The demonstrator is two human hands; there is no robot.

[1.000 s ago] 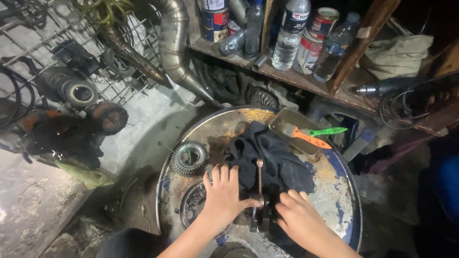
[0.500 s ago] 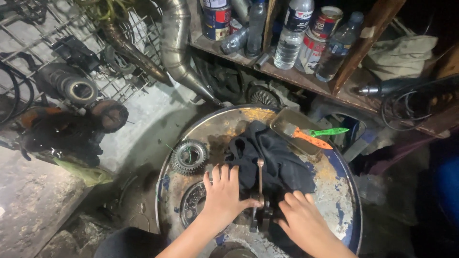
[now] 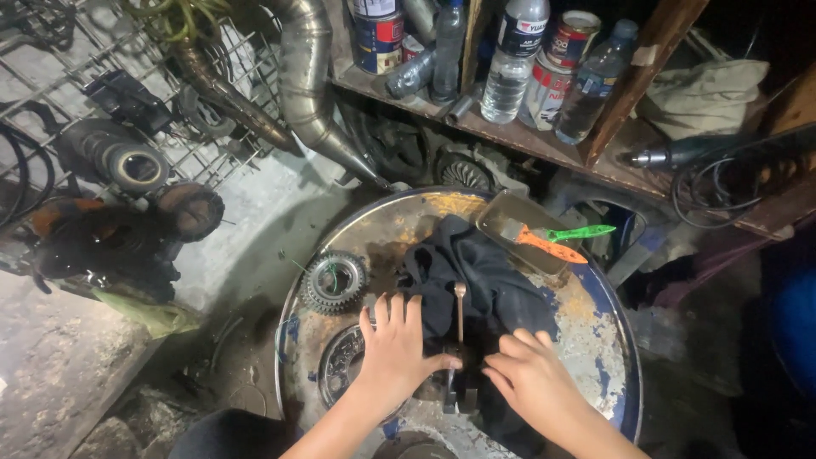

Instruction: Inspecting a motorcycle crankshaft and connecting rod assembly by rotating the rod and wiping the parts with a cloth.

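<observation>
Left hand (image 3: pixel 393 348) flat, fingers spread, right hand (image 3: pixel 531 374) fingers curled on crumpled black cloth (image 3: pixel 476 280), slim metal rod (image 3: pixel 460 310), rusty drum top (image 3: pixel 586 331)

The round rusty blue-rimmed drum top (image 3: pixel 595 340) serving as a desk is crowded. A crumpled black cloth (image 3: pixel 484 280) covers its middle, and an upright thin metal rod (image 3: pixel 460 310) stands between the two hands. A toothed steel gear (image 3: pixel 334 281) blocks the left edge; a shallow metal tray (image 3: pixel 510 223) with orange and green handled brushes blocks the far right. Bare rusty surface lies open on the right side. Behind, a cluttered wooden shelf (image 3: pixel 518 140) and a curved steel exhaust pipe (image 3: pixel 310 76) close the far side.
</observation>
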